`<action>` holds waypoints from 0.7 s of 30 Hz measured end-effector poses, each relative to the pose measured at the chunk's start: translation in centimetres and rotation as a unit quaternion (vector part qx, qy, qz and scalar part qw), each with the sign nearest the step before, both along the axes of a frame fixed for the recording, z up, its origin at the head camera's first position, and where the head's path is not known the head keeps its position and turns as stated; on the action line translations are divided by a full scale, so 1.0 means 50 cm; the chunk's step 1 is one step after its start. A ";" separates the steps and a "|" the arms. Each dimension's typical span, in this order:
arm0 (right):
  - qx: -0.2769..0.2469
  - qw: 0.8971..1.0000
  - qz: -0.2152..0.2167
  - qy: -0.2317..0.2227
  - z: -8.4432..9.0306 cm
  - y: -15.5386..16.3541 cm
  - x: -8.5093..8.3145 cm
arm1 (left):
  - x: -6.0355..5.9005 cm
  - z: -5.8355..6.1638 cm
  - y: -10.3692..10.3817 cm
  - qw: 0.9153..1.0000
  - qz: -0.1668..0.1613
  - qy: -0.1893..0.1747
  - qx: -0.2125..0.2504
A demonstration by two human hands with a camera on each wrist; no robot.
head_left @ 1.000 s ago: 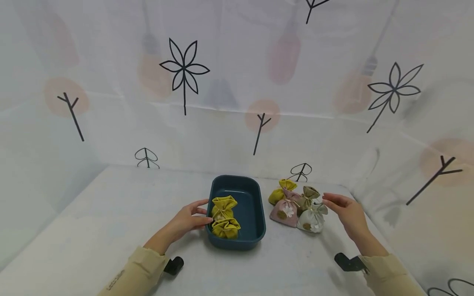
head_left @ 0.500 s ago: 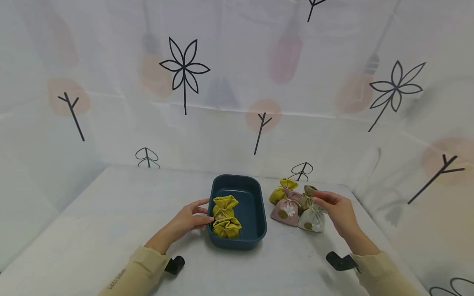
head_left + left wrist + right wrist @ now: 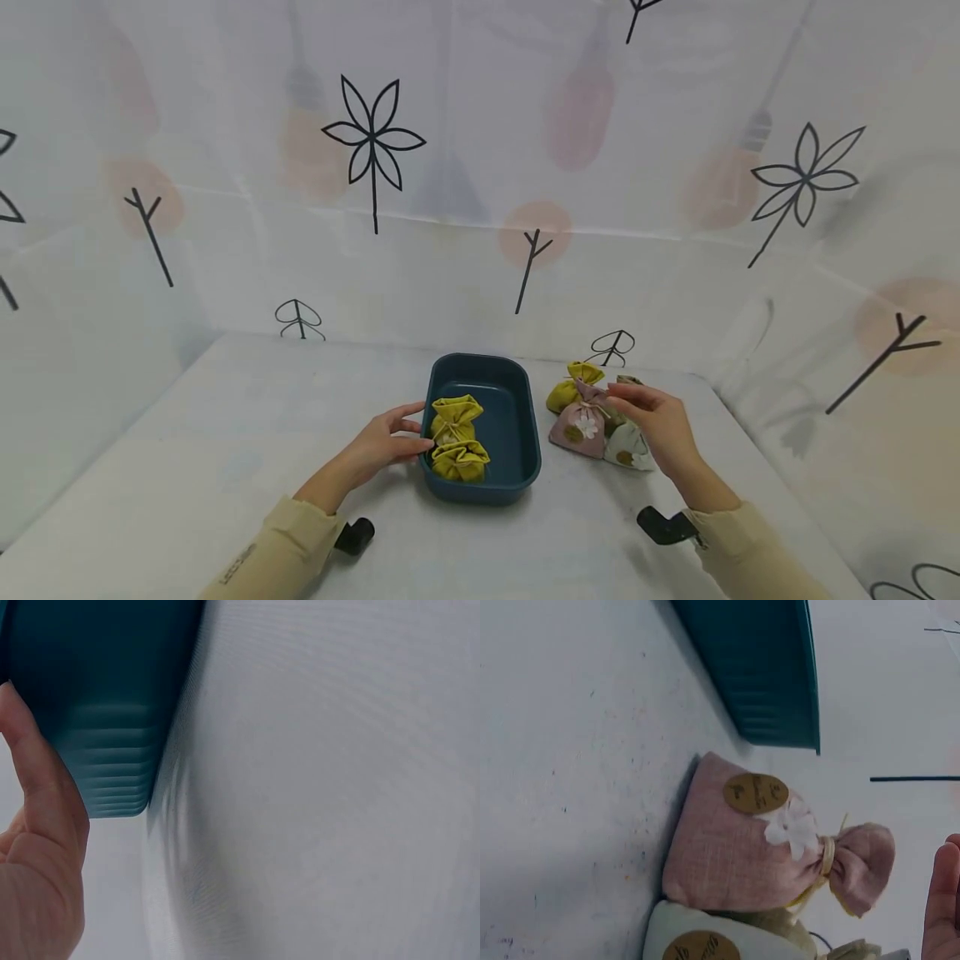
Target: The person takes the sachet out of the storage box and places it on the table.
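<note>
My left hand (image 3: 384,446) touches the left side of a dark teal plastic bin (image 3: 517,421). Its thumb lies straight along the outer wall, up to the rim. Inside the bin, along its left side, sit two yellow drawstring pouches (image 3: 456,418). At the right stands a bunch of pouches: a pink pouch (image 3: 576,432) with a white flower and oval tag, a pale pouch (image 3: 627,448), a yellow pouch (image 3: 561,397) and an olive pouch (image 3: 630,380), partly hidden. Over them hovers my right hand (image 3: 658,421), fingertips near the pink pouch's tied neck; the right wrist view shows a gap.
Everything rests on a white table (image 3: 300,417). Behind and at the sides hangs a pale curtain (image 3: 450,275) printed with flowers and trees. A black wrist device (image 3: 666,525) is worn below my right hand, another black device (image 3: 354,536) below my left.
My right hand has moved left from beside the pale pouch, over the olive one, to the pink pouch's neck. The left hand, bin and pouches stay where they were.
</note>
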State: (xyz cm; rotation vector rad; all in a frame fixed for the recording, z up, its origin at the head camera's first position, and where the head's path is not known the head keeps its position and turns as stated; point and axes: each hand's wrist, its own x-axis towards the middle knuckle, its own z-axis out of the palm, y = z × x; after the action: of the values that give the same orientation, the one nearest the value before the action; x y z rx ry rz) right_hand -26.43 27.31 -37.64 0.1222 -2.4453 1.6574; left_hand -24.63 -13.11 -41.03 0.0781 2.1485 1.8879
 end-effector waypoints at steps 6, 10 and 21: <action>0.035 0.999 -0.009 -0.030 0.057 -0.055 0.036 | 0.000 0.003 -0.001 1.000 -0.004 0.001 0.002; 0.034 0.999 -0.011 -0.033 0.056 -0.072 0.030 | 0.000 0.001 0.000 1.000 -0.003 0.003 0.000; 0.009 1.000 0.019 -0.013 0.051 -0.107 0.017 | 0.002 -0.002 0.000 1.000 -0.005 0.006 0.002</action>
State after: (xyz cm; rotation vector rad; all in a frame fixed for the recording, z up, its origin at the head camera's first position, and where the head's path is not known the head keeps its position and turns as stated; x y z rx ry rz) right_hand -25.57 21.96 -35.10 0.1519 -2.4924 1.6622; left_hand -24.51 -13.12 -41.15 0.1001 2.1494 1.8906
